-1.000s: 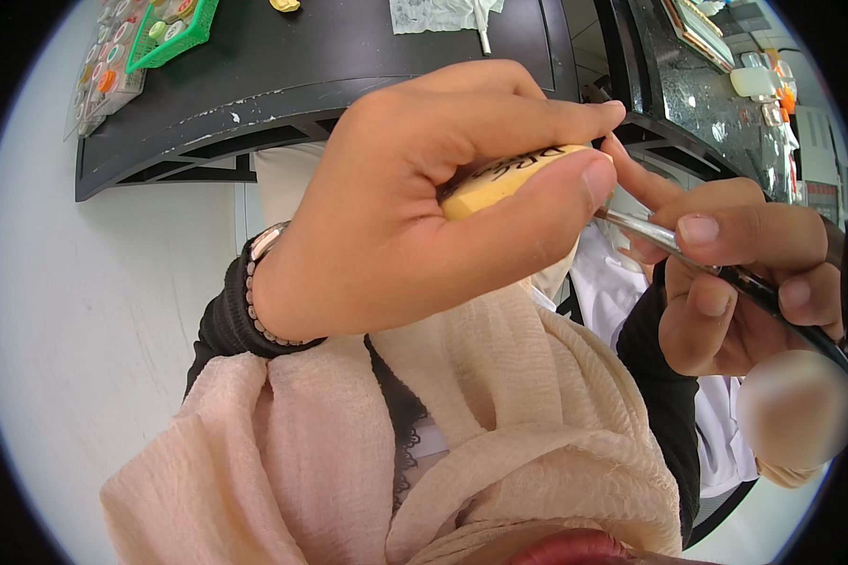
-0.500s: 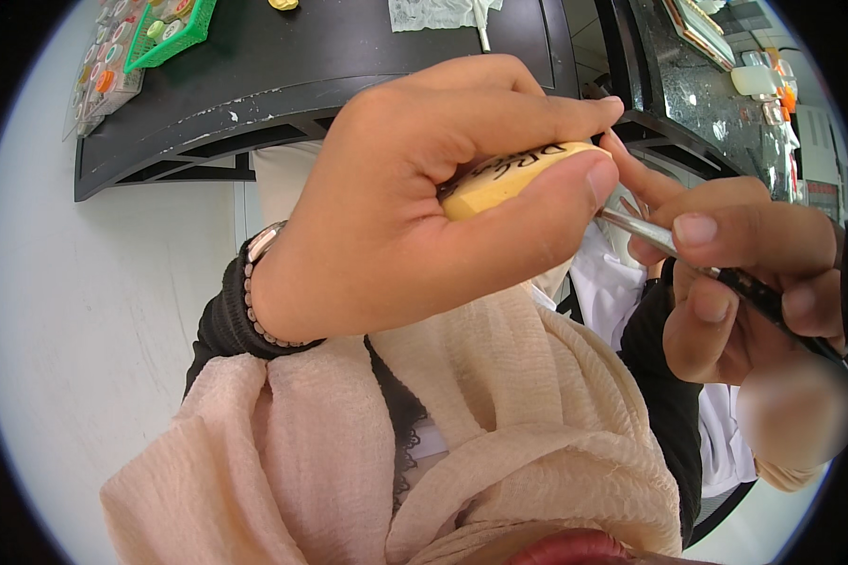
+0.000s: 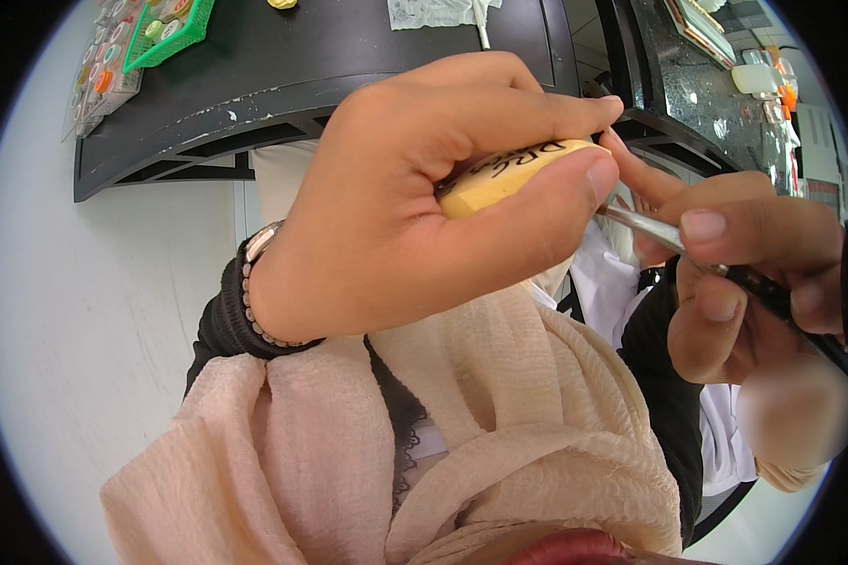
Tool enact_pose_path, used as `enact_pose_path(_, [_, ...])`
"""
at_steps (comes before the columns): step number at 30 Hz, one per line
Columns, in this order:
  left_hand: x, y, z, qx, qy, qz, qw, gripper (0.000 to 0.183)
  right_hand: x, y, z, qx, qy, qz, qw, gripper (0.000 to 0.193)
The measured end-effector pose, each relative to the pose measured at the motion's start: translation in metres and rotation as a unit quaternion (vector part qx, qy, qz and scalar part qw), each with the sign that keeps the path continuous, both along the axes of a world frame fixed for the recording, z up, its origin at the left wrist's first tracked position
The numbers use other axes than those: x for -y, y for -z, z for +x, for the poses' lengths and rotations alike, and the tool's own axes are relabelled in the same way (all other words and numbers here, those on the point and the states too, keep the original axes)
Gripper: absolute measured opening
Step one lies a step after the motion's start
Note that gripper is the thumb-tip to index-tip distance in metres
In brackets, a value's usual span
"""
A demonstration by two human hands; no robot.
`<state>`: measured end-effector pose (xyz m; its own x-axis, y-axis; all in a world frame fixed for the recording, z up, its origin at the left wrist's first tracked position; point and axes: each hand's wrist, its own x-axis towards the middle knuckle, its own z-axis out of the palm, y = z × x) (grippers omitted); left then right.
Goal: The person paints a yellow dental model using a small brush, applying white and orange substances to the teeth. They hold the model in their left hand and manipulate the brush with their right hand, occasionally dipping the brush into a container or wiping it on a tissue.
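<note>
My left hand [image 3: 424,188] is closed around a rounded yellow block [image 3: 499,186] with black handwriting on its side. The thumb lies along its near side and the fingers curl over the far side, so much of the block is hidden. At the right, my right hand [image 3: 754,254] pinches a thin brush [image 3: 650,228] with a silver ferrule and a black handle. Its tip meets the end of the block beside my left thumb and is mostly out of sight. One right finger reaches up to the left fingertips.
Beyond my hands stands a black table [image 3: 301,71] with a scuffed edge. It bears a green basket [image 3: 171,42] of small jars, a clear box of lidded pots [image 3: 108,66] and a white cloth [image 3: 433,13]. A dark glossy counter [image 3: 697,104] is at right; another person [image 3: 725,443] sits at lower right.
The brush and my right hand have shifted very slightly to the right. My left hand and the yellow block have hardly moved.
</note>
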<state>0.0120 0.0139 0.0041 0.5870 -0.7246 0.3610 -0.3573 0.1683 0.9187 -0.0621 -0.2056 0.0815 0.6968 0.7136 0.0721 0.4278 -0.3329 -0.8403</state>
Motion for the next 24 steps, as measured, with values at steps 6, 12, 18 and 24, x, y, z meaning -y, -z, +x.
enact_pose_path(6, [0.002,0.002,0.002,-0.001,0.015,0.003,1.000,0.038,-0.023,0.022,-0.003,0.105,0.076,0.139,0.982,0.052])
enact_pose_path(12, [0.001,0.001,0.002,0.001,0.017,0.009,1.000,0.038,-0.005,0.004,0.001,-0.032,0.014,0.021,0.999,0.050])
enact_pose_path(18, [0.001,0.000,0.003,0.004,0.020,0.023,1.000,0.039,-0.015,0.008,-0.002,0.040,0.052,0.010,0.998,0.053])
enact_pose_path(24, [0.001,0.001,0.004,0.006,0.025,0.026,0.999,0.039,-0.017,0.021,-0.002,0.136,0.054,0.076,0.986,0.061])
